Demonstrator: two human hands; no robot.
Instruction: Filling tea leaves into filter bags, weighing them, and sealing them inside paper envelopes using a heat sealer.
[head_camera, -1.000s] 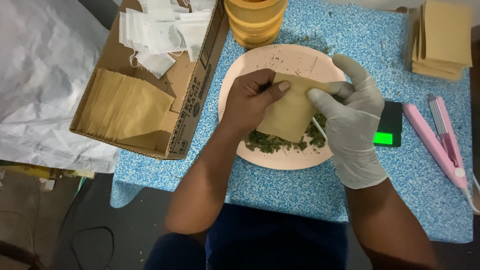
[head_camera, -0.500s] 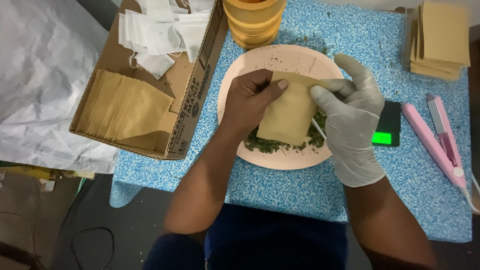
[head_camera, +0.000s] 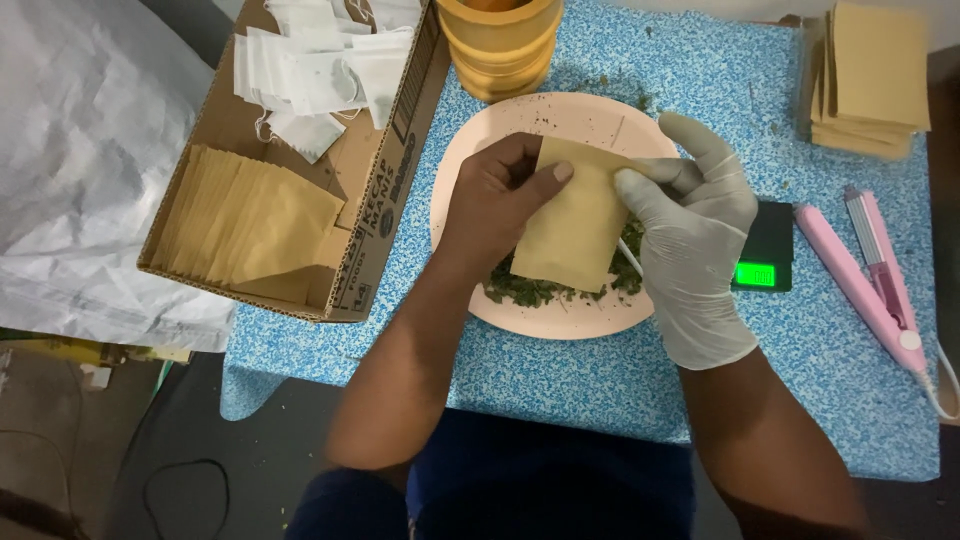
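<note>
My bare left hand (head_camera: 495, 200) pinches the top left corner of a tan paper pouch (head_camera: 575, 220), thumb on its face. My right hand (head_camera: 690, 225), in a white glove, grips the pouch's right edge. The pouch hangs upright over a pale pink plate (head_camera: 470, 160) that carries a heap of dried green leaf bits (head_camera: 530, 290). A thin white stick (head_camera: 630, 258) shows under the gloved hand; its end is hidden.
An open cardboard box (head_camera: 380, 215) at left holds tan pouches (head_camera: 250, 225) and white bags (head_camera: 320, 70). Stacked yellow bowls (head_camera: 500, 40) stand behind the plate. A small black scale (head_camera: 765, 245), a pink heat sealer (head_camera: 865, 280) and a pouch stack (head_camera: 870, 80) lie right.
Both hands have kept hold of the pouch over the plate; it has shifted slightly, with my left thumb sliding a little across its top corner.
</note>
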